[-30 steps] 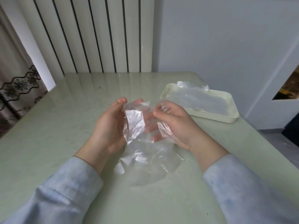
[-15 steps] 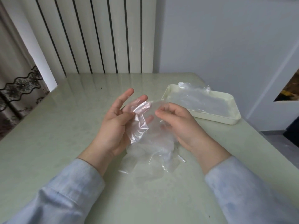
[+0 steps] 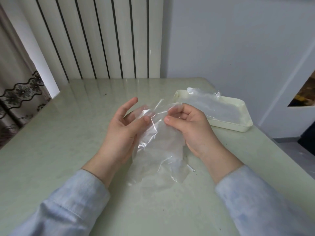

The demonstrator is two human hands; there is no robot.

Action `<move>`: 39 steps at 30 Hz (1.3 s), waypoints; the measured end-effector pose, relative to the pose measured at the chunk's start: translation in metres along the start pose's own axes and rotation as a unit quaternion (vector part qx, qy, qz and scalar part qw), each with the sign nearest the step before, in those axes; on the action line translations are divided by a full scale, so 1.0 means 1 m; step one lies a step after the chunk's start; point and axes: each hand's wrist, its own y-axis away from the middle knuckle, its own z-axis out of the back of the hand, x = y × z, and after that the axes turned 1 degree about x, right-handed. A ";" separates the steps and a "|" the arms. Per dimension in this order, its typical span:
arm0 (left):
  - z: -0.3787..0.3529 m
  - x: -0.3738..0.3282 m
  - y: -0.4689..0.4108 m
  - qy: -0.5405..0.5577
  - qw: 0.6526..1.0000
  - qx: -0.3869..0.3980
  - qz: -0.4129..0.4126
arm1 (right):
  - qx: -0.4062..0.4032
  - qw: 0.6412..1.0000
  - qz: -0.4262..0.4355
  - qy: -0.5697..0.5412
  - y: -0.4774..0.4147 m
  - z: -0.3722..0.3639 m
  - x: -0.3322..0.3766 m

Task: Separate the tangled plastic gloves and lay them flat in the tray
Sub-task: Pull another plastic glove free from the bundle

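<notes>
A clear plastic glove (image 3: 158, 147) hangs between my two hands above the table, its lower part trailing onto the tabletop. My left hand (image 3: 122, 130) pinches the glove's upper left edge between thumb and a finger, while its index finger sticks up straight. My right hand (image 3: 189, 126) grips the upper right edge with curled fingers and thumb. A cream tray (image 3: 238, 126) stands at the right rear of the table. Another clear glove (image 3: 214, 106) lies spread inside it, one end crumpled over the far rim.
The pale green table (image 3: 68, 142) runs to an edge on the right, with floor beyond. A white slatted panel (image 3: 102, 40) and a grey wall stand behind it. A patterned curtain (image 3: 18, 99) hangs at far left.
Both hands rose and drew slightly apart, so the crumpled glove opened out into a wider sheet between them. My left index finger lifted off the plastic.
</notes>
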 end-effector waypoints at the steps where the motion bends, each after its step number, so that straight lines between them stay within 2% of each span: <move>1: 0.000 0.000 -0.001 0.000 1.000 -0.006 -0.006 | -0.005 1.000 0.001 0.001 0.000 0.000 0.000; 7: 0.000 -0.004 -0.001 -0.008 1.000 0.016 -0.023 | -0.004 0.999 -0.040 -0.003 -0.004 0.006 0.000; 11: 0.000 -0.004 -0.001 -0.028 0.999 0.041 -0.022 | 0.031 0.998 -0.053 0.006 -0.005 0.013 0.008; 20: 0.005 -0.001 -0.001 -0.109 0.993 0.040 -0.016 | 0.014 0.999 0.019 0.036 -0.005 0.016 0.009; 26: 0.005 -0.003 -0.002 -0.107 0.991 0.076 -0.032 | 0.091 0.993 0.015 0.071 -0.002 0.013 0.017; 31: 0.008 -0.009 -0.001 -0.154 0.983 0.095 -0.015 | 0.057 0.994 0.025 0.091 0.001 0.005 0.024; 37: 0.003 -0.020 -0.003 -0.215 0.976 0.017 -0.031 | -0.014 0.993 0.062 0.101 -0.005 0.009 0.051; 39: 0.000 -0.027 0.001 -0.202 0.979 0.032 -0.029 | -0.022 0.986 0.089 0.141 -0.003 0.011 0.060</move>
